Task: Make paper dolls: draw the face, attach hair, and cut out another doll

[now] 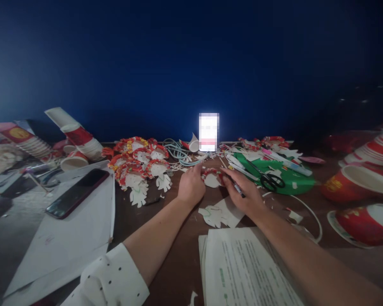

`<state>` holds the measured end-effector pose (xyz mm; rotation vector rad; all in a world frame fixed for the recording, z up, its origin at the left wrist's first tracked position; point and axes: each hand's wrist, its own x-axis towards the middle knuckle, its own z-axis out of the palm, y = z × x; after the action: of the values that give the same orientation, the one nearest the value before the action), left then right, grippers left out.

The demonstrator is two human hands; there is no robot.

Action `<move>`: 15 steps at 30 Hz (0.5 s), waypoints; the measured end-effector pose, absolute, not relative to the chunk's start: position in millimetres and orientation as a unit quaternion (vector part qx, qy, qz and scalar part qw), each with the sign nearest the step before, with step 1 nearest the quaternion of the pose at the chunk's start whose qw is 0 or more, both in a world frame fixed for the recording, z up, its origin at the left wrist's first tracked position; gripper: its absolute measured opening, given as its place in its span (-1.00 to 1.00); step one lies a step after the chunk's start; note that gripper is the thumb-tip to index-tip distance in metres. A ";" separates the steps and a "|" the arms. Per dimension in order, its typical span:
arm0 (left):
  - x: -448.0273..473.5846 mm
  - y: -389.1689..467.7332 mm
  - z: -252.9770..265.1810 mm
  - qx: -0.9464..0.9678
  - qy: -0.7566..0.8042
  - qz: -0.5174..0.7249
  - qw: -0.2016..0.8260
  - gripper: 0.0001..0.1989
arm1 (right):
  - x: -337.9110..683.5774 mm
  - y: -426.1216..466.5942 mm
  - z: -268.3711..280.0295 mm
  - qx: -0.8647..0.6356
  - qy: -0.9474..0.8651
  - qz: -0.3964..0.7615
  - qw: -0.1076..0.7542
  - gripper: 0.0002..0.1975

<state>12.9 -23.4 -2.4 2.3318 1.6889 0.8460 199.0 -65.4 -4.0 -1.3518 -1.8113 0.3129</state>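
By the left hand (192,185), one end of a small white paper piece edged in bumpy red (212,180) is pinched; it could be creased by overtight squeezing. Between both hands, it is set with arched rim pointing away, long axis left to right. A slim black pen (239,188) is gripped by the right hand (248,194).

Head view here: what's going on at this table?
The left hand and right hand hold a small red-rimmed white piece between them, and the right hand also grips a dark pen. Similar pieces lie heaped to the left, white paper cut-outs lie nearer the person, and scissors rest on green material to the right.
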 end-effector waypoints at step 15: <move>12.2 -37.9 12.8 0.814 0.485 0.317 -0.028 -0.76 | 195.6 -74.9 13.8 -0.565 -0.677 0.034 0.470 -0.68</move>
<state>12.2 -37.9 12.8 2.6048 1.5525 1.0144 195.6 -74.9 13.8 -1.3844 -1.6601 0.0843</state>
